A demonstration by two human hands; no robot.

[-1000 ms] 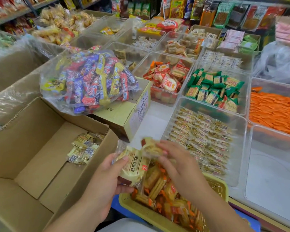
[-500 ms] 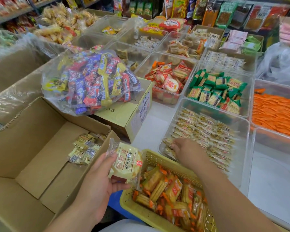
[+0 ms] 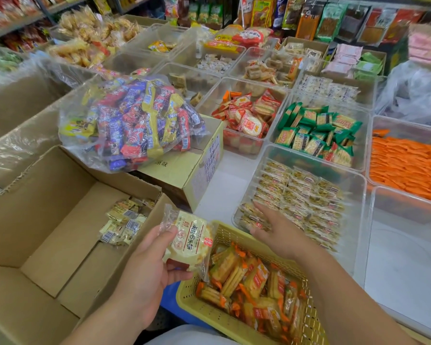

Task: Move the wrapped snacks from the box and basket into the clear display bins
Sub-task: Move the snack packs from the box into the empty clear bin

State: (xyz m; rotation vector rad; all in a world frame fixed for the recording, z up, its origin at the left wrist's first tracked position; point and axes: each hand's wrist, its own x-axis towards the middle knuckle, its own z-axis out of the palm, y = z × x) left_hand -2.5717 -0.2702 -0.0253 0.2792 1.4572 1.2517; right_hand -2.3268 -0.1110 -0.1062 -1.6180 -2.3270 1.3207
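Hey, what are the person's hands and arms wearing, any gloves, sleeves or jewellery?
Nothing visible: the left hand and right hand are ungloved with no rings showing, and both forearms show no sleeve, watch or bracelet up to the frame's edge.

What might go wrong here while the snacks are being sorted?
The left hand holds the round cracker pack by the gap between cardboard box and yellow basket; it might slip down there. The bag of sweets overhangs its carton; a bump might tip it into the box. The right hand, spread over the clear bin, might disturb its rows.
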